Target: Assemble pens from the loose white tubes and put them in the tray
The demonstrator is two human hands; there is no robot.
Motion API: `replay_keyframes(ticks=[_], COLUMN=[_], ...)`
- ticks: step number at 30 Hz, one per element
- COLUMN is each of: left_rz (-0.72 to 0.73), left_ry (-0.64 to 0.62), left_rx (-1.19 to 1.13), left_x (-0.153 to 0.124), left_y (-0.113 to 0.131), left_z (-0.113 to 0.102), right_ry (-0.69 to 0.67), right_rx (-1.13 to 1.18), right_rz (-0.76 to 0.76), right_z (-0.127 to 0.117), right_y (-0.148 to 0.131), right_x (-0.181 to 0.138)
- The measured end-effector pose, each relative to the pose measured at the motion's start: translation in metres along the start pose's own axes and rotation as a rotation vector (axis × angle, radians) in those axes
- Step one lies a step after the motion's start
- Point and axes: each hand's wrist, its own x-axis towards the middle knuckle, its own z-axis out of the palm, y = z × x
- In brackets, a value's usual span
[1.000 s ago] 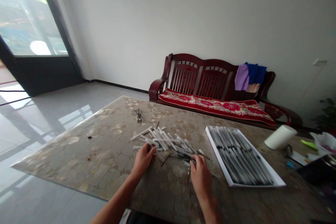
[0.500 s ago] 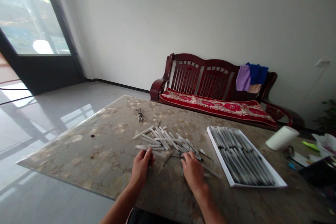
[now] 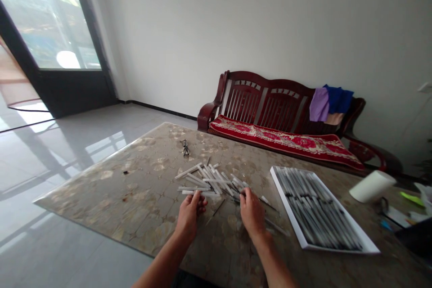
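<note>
My left hand (image 3: 191,211) is at the near left of a loose pile of white pen barrels (image 3: 211,179), fingers curled and thumb against the index finger. Whatever it grips, if anything, is hidden; one white barrel (image 3: 211,195) lies right by its fingertips. My right hand (image 3: 251,209) is at the near right of the pile, thumb and fingers pinched around a small dark piece too blurred to name. Between the hands, a thin dark stick (image 3: 219,207), like a pen refill, lies on the patterned table (image 3: 141,216).
To the right stands a white tray (image 3: 290,216) filled with rows of pens (image 3: 320,209). Past it are a white paper roll (image 3: 373,186) and assorted items. A small black object (image 3: 185,147) lies beyond the pile. A red wooden bench (image 3: 280,103) stands behind the table.
The view has swung slightly left. My right hand has drawn back a little from the pile with its fingers pinched; my left hand has shifted slightly inward.
</note>
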Motion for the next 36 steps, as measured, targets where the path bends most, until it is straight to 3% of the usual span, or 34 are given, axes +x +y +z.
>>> replay_keyframes(ticks=[4, 10, 13, 18, 25, 31, 36], left_rz=[-0.058, -0.157, -0.179, -0.180, -0.196, -0.084, -0.163], left_ry=[-0.022, 0.039, 0.035, 0.028, -0.020, -0.115, -0.204], left_rx=[-0.037, -0.137, -0.162, -0.163, -0.114, 0.011, 0.006], left_x=[-0.003, -0.001, 0.001, 0.000, -0.005, -0.010, -0.028], left_y=[-0.006, -0.004, -0.002, -0.001, -0.004, -0.006, -0.021], left_z=[0.009, 0.012, 0.010, 0.010, 0.013, 0.012, 0.019], right_ry=[0.002, 0.063, 0.064, 0.020, 0.007, -0.028, -0.037], right_rx=[0.120, 0.121, 0.235, 0.356, 0.333, 0.260, 0.493], right_rz=[0.030, 0.012, -0.059, -0.046, -0.081, -0.146, -0.092], right_z=[-0.002, -0.025, -0.035, -0.041, -0.048, -0.056, -0.044], right_y=[0.002, -0.003, -0.005, -0.007, -0.012, -0.016, -0.037], right_x=[0.006, 0.019, 0.011, -0.014, -0.019, -0.022, -0.036])
